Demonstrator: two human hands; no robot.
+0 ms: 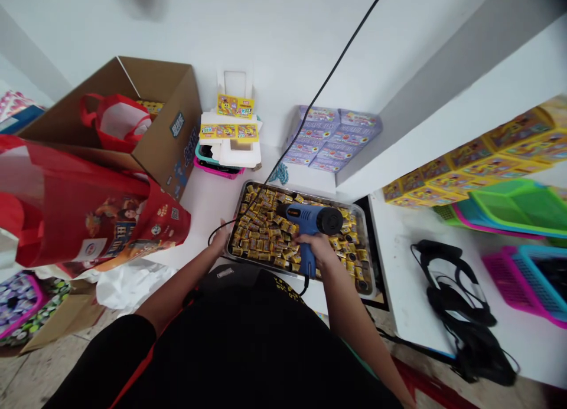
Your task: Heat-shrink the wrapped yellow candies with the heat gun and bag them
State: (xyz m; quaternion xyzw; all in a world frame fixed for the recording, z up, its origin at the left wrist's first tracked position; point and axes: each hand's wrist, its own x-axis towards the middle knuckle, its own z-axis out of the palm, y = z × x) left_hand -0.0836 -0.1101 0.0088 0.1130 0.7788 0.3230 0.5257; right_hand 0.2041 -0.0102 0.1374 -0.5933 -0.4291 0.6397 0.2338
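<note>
heat gun [310,219], blue with a black rear end, sits at lower centre of the frame, its nozzle pointing left just above a heap of small yellow wrapped packets [266,235]. right grip [315,248] is closed around the gun's handle, with a black cord [305,287] dropping from the handle's base. left grip [220,239] is open, its fingers at the left rim of a steel tray [354,220] and apparently touching it. the packets lie loose and crowded across the tray, which rests on a white counter [208,205].

beyond the tray, toward upper centre, stand purple printed boxes [331,140], and a stack of yellow-and-white cards [230,131] sits on pink and teal baskets [217,158]. at upper left, an open cardboard box [170,114] holds a red bag [117,123], with a larger red printed bag [88,211] in front of it. yellow printed boxes [469,164] line a shelf at right, above green and pink trays [509,211]. black straps [456,308] lie on the counter at lower right.
</note>
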